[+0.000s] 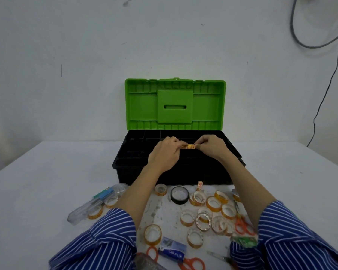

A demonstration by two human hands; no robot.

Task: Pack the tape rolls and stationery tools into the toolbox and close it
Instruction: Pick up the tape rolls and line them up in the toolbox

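One toolbox (176, 152), one black tape roll (179, 195), two orange scissors (191, 263) (partly hidden)

Both arms stretched forward, sleeves pushed up. Left hand (165, 151) and right hand (213, 146) close together, backs up, fingers (175, 142) curled, pinching.

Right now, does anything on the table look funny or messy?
A bit messy, nothing broken. Many tape rolls lie scattered on the table before the open toolbox, not packed yet. One small roll stands on its edge against the box. Both the left hand and right hand pinch one orange roll above the box.
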